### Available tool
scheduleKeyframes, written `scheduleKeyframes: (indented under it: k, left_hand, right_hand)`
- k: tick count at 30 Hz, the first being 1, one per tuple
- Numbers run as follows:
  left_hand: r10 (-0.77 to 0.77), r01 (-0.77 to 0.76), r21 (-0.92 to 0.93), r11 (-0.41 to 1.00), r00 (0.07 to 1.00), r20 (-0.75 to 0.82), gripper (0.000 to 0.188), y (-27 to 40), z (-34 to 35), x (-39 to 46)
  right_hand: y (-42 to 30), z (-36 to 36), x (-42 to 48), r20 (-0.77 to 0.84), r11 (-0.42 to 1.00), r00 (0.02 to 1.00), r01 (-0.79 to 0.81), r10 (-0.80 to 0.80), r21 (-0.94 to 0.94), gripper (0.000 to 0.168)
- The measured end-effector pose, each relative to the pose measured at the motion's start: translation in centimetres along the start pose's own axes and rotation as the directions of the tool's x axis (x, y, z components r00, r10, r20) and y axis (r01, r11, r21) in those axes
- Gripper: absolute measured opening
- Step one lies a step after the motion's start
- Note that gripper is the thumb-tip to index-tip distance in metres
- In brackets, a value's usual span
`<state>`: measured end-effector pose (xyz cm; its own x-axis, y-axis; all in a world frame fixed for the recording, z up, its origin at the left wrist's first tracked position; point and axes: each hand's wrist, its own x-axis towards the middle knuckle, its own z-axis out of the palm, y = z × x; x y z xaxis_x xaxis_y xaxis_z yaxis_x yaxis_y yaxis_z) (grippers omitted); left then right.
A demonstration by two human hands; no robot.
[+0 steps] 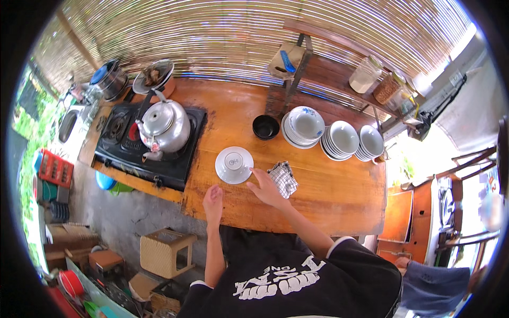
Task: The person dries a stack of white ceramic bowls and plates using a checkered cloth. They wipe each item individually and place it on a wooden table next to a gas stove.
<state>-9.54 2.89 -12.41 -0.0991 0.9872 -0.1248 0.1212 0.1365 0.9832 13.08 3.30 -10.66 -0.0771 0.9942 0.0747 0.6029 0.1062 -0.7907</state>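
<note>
A white bowl (234,165) lies upside down on the wooden table (326,202), its foot ring facing up. My right hand (265,187) is at the bowl's lower right, fingers spread, the index fingertip at or very near the rim; whether it touches is unclear. Below the bowl, my left hand (214,200) hovers near the table's front edge with fingers loosely curled and nothing seen in it. A checked cloth (284,179) lies crumpled just right of my right hand. Farther back stand a black bowl (266,127) and stacks of white bowls, one topped by a blue-flowered bowl (307,122).
An aluminium kettle (165,123) stands on the black gas stove (119,153) at left. Behind the bowl stacks (344,137) is a wooden shelf (326,73) with jars (366,75). A stool (167,252) stands on the floor. Another person's arm (402,263) shows at lower right.
</note>
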Motion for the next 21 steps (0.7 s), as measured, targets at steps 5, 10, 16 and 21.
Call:
scheduleKeyframes:
  k: [5, 10, 16, 21]
  left_hand:
    - [-0.033, 0.027, 0.048, 0.998, 0.991, 0.133, 0.039, -1.4, -3.1, 3.0]
    - [0.084, -0.125, 0.149, 0.981, 0.963, 0.257, 0.047, -2.8, -1.6, 9.0]
    - [0.133, -0.191, 0.108, 0.976, 0.906, 0.401, 0.053, -2.2, 1.2, 13.9]
    - [-0.064, 0.087, -0.03, 0.996, 0.887, 0.457, 0.056, -2.1, 1.2, 14.5]
  right_hand:
    - [1.2, 5.2, 4.6, -0.214, 0.967, 0.944, -0.252, 0.253, 0.031, 0.081]
    - [1.3, 8.2, 6.5, -0.378, 0.887, 0.829, -0.46, 0.412, -0.045, 0.09]
    - [-0.3, 6.7, 7.0, -0.404, 0.833, 0.742, -0.542, 0.535, 0.108, 0.097]
    - [0.8, 6.6, 6.9, -0.35, 0.809, 0.731, -0.498, 0.585, 0.312, 0.099]
